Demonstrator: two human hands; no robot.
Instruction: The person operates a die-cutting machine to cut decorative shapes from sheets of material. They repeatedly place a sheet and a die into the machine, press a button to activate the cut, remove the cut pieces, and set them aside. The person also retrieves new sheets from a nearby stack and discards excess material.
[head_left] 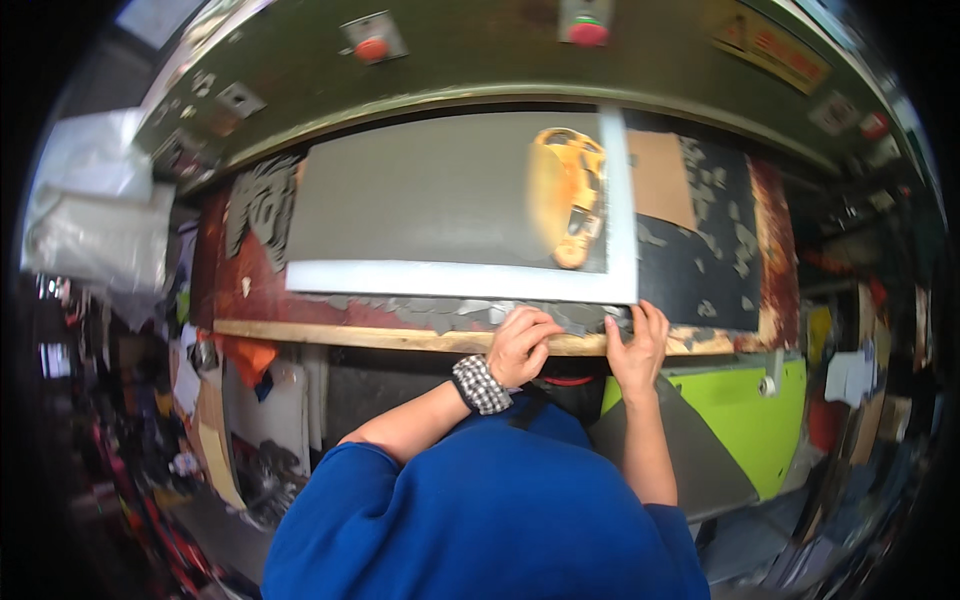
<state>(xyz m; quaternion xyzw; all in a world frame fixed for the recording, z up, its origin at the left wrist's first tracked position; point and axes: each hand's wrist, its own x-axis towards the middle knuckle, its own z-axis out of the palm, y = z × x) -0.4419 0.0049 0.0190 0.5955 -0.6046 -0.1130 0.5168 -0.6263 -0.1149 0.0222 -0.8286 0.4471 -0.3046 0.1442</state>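
A flat grey sheet (420, 190) lies on the table in front of me, with a white strip (450, 281) along its near and right sides. On its right part rests a yellow-orange sole-shaped piece (580, 180) with dark openings, partly blurred. My left hand (520, 347) is at the wooden front edge, its fingers curled together; whatever they may hold is hidden. My right hand (639, 350) is at the near right corner of the white strip, fingertips touching or very close to it, thumb and fingers apart.
Beyond the table stands a green machine body (480, 70) with a red button (372, 49) and another red button (588, 33). Grey scraps (265, 205) lie at the left, a brown board piece (660, 180) at the right. A bright green panel (740, 410) is below right.
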